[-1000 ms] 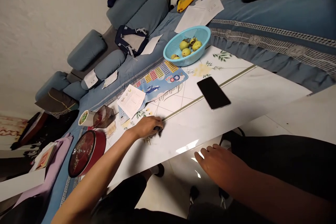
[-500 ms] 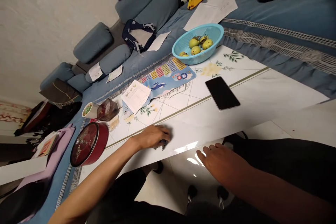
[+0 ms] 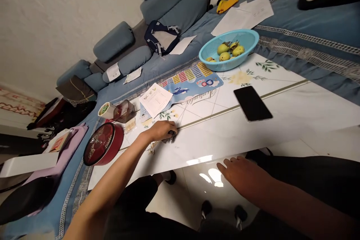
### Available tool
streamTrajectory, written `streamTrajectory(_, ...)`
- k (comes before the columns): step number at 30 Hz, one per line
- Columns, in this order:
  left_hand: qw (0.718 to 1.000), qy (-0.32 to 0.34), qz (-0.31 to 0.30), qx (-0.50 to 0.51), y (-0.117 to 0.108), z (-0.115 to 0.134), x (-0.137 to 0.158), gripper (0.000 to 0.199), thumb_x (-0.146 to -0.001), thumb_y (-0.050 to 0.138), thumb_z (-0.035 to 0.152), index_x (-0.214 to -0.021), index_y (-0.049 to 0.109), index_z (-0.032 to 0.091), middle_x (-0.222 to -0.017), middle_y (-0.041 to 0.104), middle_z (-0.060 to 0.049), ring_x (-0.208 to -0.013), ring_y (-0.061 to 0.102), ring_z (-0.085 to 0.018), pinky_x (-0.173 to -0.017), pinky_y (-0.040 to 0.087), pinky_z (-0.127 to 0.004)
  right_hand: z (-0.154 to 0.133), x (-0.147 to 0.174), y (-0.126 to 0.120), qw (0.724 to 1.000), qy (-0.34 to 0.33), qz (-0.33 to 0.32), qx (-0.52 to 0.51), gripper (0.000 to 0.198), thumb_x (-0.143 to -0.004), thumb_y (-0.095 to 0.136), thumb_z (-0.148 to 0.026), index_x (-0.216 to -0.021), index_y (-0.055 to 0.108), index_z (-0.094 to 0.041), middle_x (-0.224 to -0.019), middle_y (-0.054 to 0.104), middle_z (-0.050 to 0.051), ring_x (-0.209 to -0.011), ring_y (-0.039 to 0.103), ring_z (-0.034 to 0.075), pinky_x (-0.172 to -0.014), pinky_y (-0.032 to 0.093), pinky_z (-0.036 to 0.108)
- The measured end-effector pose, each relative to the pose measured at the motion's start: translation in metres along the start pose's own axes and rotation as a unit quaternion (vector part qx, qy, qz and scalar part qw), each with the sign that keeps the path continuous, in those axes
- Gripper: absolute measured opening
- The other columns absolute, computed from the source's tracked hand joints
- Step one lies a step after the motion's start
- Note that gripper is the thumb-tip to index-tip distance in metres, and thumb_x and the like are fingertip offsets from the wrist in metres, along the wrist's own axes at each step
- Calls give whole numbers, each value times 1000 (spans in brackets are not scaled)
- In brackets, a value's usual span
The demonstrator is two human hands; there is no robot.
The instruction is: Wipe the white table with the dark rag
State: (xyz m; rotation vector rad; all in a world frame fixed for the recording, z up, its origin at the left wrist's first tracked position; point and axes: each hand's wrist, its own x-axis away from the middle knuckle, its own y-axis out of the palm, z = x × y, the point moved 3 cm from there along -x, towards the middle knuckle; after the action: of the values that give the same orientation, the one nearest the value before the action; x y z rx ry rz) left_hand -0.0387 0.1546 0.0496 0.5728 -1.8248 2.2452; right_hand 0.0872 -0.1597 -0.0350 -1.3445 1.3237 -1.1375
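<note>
Two hands are showing. Going left to right: a red round tin (image 3: 102, 144) is lying at nine o'clock from the left hand (image 3: 162, 130), which is pressing a small dark object (image 3: 170, 137) onto the white table (image 3: 295, 112); curled fingers are hiding most of it, so its identity is unclear. Since half a second ago this hand is sitting farther from the table's near edge. The right hand (image 3: 242, 174), fingers spread and holding nothing, is hovering below the edge. A black phone (image 3: 252, 103) is lying at two o'clock.
</note>
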Motion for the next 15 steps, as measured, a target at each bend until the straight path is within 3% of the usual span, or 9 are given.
streamTrajectory(2,1000,-5,-4,-13,7,-5,-3,32,-86,65,16,-111,79,32,-124,74,0,-111,70,-24,-80,45,-28,-1,-4,-10,998,-1,-69,3,42,-77,58,12,-102,77,-15,-90,76,13,-84,75,29,-74,44,37)
streamTrajectory(5,999,-41,-9,-18,23,-25,33,32,-88,63,17,-113,78,31,-127,73,0,-111,70,-23,-81,47,-27,1,-7,-26,987,-9,-159,-12,46,-80,57,10,-115,75,-14,-101,77,15,-94,76,31,-79,47,37)
streamTrajectory(8,995,-93,-45,-16,33,-48,81,31,-86,62,16,-109,78,31,-122,74,1,-106,71,-23,-81,48,-27,3,-9,-34,983,-12,-182,-22,46,-82,56,9,-119,73,-13,-108,77,17,-100,76,33,-84,50,39)
streamTrajectory(10,992,-108,-67,-1,32,-56,93,31,-83,62,16,-104,79,32,-117,75,2,-102,72,-22,-82,48,-27,2,-9,-33,984,-15,-178,-23,46,-84,54,9,-119,73,-13,-109,76,19,-102,76,35,-85,51,41)
streamTrajectory(15,995,-98,15,21,12,-58,50,32,-85,62,20,-110,80,31,-119,77,0,-109,70,-23,-90,50,-25,-6,-15,-24,981,-40,-189,-15,48,-84,55,9,-122,73,-15,-111,77,18,-101,76,35,-88,53,44)
